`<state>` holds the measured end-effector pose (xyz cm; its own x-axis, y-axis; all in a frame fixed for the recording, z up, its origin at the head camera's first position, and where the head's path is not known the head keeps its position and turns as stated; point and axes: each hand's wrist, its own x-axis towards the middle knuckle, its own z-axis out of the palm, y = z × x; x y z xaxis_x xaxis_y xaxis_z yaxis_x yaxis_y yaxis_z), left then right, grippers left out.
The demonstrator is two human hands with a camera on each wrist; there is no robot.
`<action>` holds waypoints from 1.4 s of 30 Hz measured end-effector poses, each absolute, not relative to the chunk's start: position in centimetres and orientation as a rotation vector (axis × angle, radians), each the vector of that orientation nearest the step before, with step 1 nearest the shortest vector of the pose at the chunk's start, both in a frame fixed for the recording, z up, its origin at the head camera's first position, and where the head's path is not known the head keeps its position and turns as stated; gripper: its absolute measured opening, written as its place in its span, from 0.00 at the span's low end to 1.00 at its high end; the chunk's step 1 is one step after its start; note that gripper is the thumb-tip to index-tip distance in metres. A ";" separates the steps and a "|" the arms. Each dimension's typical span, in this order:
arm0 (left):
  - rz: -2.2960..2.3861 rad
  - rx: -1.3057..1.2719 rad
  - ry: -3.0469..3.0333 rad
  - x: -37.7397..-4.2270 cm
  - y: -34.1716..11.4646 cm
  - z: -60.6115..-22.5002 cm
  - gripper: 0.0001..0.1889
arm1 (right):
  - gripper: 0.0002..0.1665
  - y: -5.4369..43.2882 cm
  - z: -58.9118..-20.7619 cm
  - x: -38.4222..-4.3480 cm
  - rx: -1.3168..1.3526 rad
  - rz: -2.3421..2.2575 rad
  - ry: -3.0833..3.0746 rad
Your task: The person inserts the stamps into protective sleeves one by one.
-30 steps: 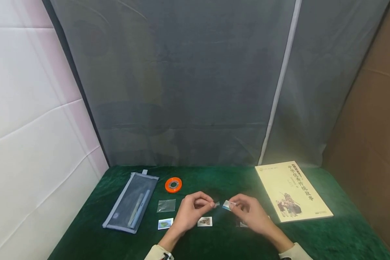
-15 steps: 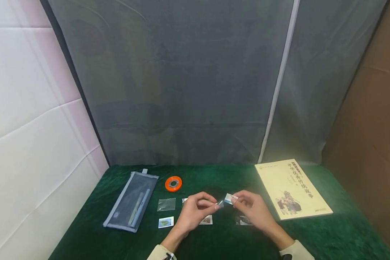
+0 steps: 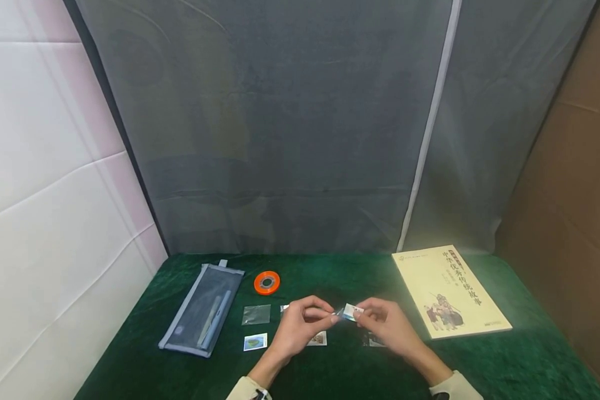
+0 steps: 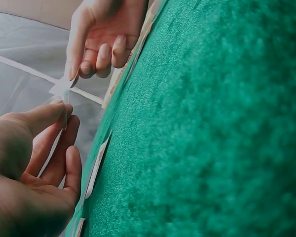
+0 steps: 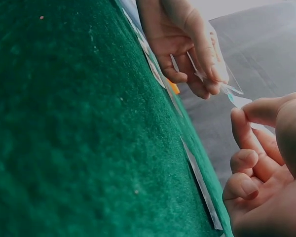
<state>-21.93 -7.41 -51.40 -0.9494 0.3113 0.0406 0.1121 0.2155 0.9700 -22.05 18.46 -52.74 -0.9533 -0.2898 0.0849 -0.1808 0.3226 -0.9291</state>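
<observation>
Between thumb and index finger my left hand [image 3: 302, 325] pinches a small clear plastic sleeve [image 5: 232, 90]. My right hand [image 3: 387, 322] pinches a stamp [image 3: 351, 311], white with a blue edge. In both wrist views the stamp's edge meets the sleeve's mouth; how far inside it lies I cannot tell. Below the left hand lies a brown-pictured stamp [image 3: 318, 338], partly covered. Another flat item [image 3: 283, 308] barely shows behind that hand. Under the right hand, a clear sleeve with a stamp in it [image 3: 375, 340] is partly hidden.
Left on the green cloth [image 3: 340, 378] lie a green-pictured stamp [image 3: 255, 341], a flat clear sleeve [image 3: 256, 314], an orange ring-shaped spool [image 3: 267, 283] and a mesh zip pouch [image 3: 202, 311] with pens. A cream book [image 3: 450, 294] lies on the right.
The left hand has shifted slightly right with the sleeve. The stamp in the right hand has come up to the sleeve's mouth, closing the gap between them.
</observation>
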 end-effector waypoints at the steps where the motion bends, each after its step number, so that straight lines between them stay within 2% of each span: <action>1: 1.829 0.409 2.313 -21.9 -7.4 -51.4 0.13 | 0.10 18.4 -52.7 -22.0 -0.447 -1.717 2.470; 13: 1.825 0.439 2.294 -22.0 -7.3 -51.5 0.14 | 0.12 18.2 -52.4 -21.9 -0.452 -1.669 2.428; 25: 1.791 0.461 2.336 -22.0 -7.4 -51.8 0.08 | 0.11 18.4 -52.2 -21.8 -0.545 -1.647 2.408; 42: 1.811 0.472 2.329 -21.8 -7.2 -51.6 0.08 | 0.12 18.4 -52.0 -21.8 -0.495 -1.654 2.422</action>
